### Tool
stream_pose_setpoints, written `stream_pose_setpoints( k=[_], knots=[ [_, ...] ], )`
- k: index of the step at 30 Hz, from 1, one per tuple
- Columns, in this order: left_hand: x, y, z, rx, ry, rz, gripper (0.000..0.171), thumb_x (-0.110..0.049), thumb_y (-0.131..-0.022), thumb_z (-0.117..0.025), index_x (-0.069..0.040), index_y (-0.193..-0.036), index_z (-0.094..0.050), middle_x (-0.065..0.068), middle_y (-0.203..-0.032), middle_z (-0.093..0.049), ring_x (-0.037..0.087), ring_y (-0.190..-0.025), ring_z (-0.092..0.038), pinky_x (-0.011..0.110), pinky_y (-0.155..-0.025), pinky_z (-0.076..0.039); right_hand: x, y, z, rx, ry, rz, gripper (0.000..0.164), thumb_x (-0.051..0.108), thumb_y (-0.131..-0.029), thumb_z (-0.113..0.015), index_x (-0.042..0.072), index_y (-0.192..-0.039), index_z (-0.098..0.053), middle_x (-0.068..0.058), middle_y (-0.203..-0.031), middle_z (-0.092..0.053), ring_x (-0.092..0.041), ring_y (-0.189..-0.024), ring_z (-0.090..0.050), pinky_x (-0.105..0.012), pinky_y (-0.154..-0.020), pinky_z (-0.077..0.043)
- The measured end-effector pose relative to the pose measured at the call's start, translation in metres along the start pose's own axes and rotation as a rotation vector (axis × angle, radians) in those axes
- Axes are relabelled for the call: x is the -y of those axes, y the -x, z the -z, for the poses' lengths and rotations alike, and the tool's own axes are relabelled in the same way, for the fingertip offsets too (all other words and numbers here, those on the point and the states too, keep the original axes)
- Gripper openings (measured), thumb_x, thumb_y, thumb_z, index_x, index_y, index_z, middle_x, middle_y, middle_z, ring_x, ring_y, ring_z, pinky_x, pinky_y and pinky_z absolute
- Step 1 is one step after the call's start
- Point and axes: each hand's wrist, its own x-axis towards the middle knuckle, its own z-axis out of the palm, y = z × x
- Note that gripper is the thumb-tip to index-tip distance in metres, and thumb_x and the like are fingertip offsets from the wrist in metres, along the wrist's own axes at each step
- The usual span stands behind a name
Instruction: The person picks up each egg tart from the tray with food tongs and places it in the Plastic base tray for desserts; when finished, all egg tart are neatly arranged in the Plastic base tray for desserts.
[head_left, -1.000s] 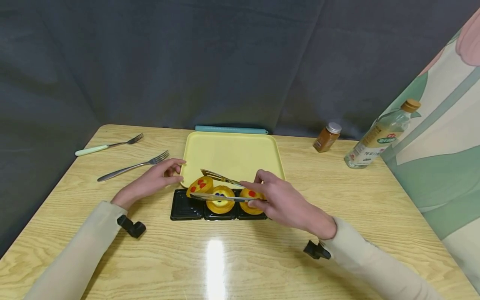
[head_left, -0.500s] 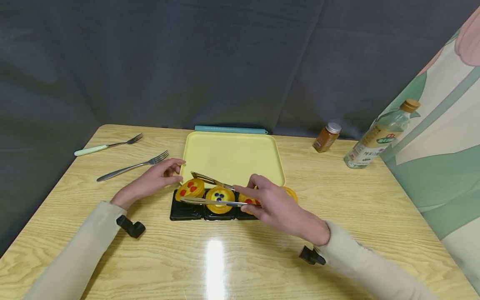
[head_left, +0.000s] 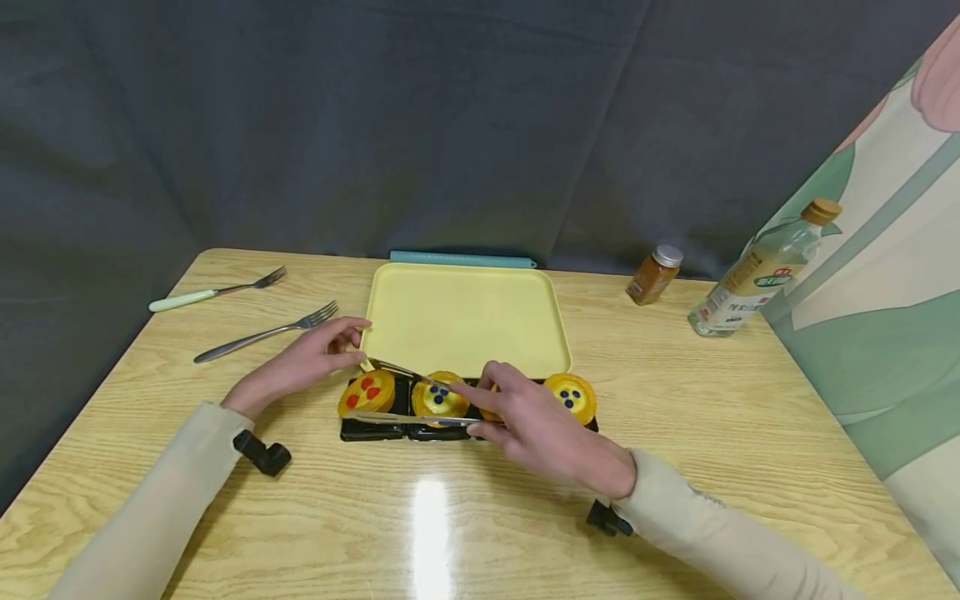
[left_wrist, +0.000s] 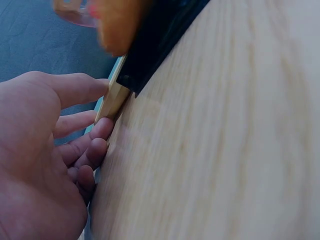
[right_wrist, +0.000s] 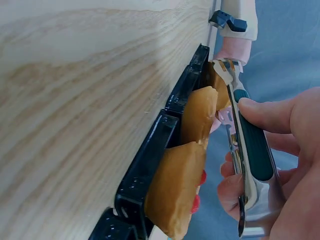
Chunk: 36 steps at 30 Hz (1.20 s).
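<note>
My right hand [head_left: 528, 421] grips metal tongs [right_wrist: 257, 142] with dark green handle inserts. Between the tongs' arms, near their tips, is a tilted tart [head_left: 369, 392] with red toppings. This tart overlaps the left end compartment of a black segmented tray [head_left: 375, 432]. In the same tray sit a blue-topped tart [head_left: 440, 400], one mostly hidden behind my right hand, and another blue-topped tart [head_left: 573, 397] at the right end. My left hand [head_left: 303, 360] rests its thumb and index fingertip at the left rim of a yellow tray [head_left: 465, 321], its other fingers loosely curled.
Two forks lie at left, one with a pale green handle [head_left: 183, 300], one all metal [head_left: 262, 336]. A blue bar [head_left: 461, 260] lies behind the yellow tray. A small brown jar [head_left: 654, 277] and a glass bottle [head_left: 757, 275] stand at the back right.
My right hand has moved left and towards me with the tongs, carrying the red-topped tart over the left end compartment. The right end tart has come into view. My left hand stays in place.
</note>
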Motion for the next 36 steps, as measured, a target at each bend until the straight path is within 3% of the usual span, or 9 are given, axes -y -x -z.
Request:
stream_pose_setpoints(
  k=[9, 17, 27, 36],
  knots=[
    [0.001, 0.001, 0.001, 0.000, 0.003, 0.002, 0.051, -0.016, -0.102, -0.062, 0.003, -0.146, -0.045, 0.010, -0.107, -0.050, 0.025, -0.090, -0.046, 0.033, -0.076, -0.041, -0.001, 0.004, 0.001, 0.017, 0.037, 0.006, 0.056, 0.020, -0.093, -0.076, 0.010, -0.145, -0.056, 0.001, -0.098, -0.050, -0.008, -0.080, -0.040, -0.022, -0.062, -0.037],
    [0.001, 0.001, 0.001, 0.007, 0.013, 0.012, 0.052, -0.016, -0.102, -0.063, 0.003, -0.147, -0.044, 0.011, -0.108, -0.051, 0.026, -0.090, -0.047, 0.033, -0.073, -0.043, -0.001, 0.010, 0.009, 0.008, 0.004, -0.030, 0.057, 0.020, -0.093, -0.076, 0.011, -0.146, -0.056, 0.000, -0.099, -0.050, -0.010, -0.080, -0.042, -0.024, -0.063, -0.037],
    [0.001, 0.000, 0.001, 0.009, 0.016, 0.017, 0.052, -0.018, -0.102, -0.063, 0.002, -0.147, -0.044, 0.011, -0.108, -0.052, 0.026, -0.091, -0.046, 0.033, -0.074, -0.042, -0.017, 0.041, 0.029, -0.128, -0.014, -0.133, 0.055, 0.011, -0.088, -0.080, 0.009, -0.139, -0.062, 0.001, -0.094, -0.048, -0.015, -0.072, -0.043, -0.025, -0.061, -0.037],
    [0.001, 0.001, 0.001, 0.003, 0.022, 0.026, 0.052, -0.018, -0.102, -0.063, 0.002, -0.146, -0.044, 0.011, -0.108, -0.051, 0.026, -0.092, -0.046, 0.032, -0.075, -0.042, -0.047, 0.080, 0.051, -0.237, -0.012, -0.271, 0.056, 0.003, -0.087, -0.079, 0.003, -0.139, -0.061, 0.004, -0.089, -0.043, -0.009, -0.066, -0.035, -0.024, -0.056, -0.034]
  ],
)
